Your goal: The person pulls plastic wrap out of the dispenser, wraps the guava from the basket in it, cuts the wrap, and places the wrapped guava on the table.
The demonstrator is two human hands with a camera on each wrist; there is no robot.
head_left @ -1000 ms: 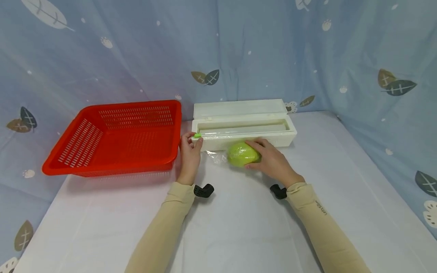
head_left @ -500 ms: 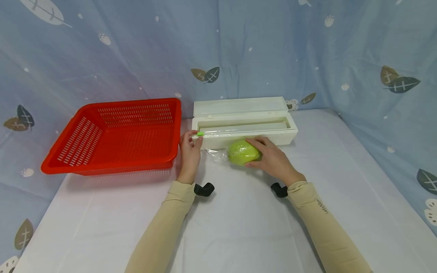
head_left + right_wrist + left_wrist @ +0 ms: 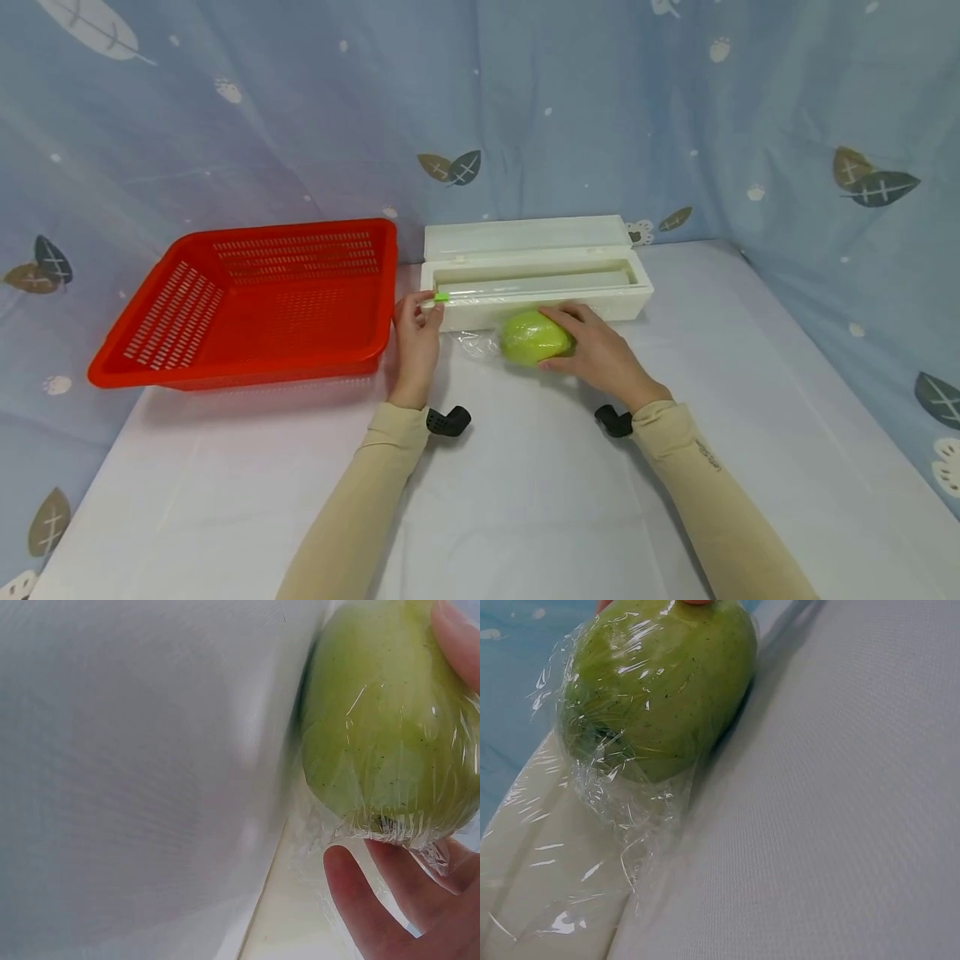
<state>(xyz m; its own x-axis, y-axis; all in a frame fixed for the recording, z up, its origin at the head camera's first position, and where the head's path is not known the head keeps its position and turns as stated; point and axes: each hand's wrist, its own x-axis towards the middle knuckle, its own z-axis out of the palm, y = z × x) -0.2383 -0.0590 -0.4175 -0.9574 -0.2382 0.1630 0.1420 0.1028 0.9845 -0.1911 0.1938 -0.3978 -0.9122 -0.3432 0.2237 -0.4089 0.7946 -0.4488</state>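
Note:
A green fruit (image 3: pixel 534 337) wrapped in clear cling film lies against the front of a white cling film box (image 3: pixel 637 296). My right hand (image 3: pixel 600 354) grips the fruit from the right, thumb at its near side and fingers over the top. Loose film (image 3: pixel 637 817) trails from the fruit to the box edge. At the box's left end my left hand (image 3: pixel 417 346) pinches near a small green slider cutter (image 3: pixel 441 297) on the front rail. The wrist views show the fruit (image 3: pixel 375 727) and its gathered film close up; the left fingers are out of the left wrist view.
A red plastic basket (image 3: pixel 240 367) stands left of the box, close to my left hand. The box's lid (image 3: pixel 525 237) is raised at the back, with a roll (image 3: pixel 555 282) inside. A patterned blue curtain (image 3: pixel 540 125) hangs behind the white-covered table (image 3: pixel 525 500).
The green slider sits slightly further right on the rail. Both hands hold nearly the same places, and the fruit has not visibly moved. The head view shifts a little.

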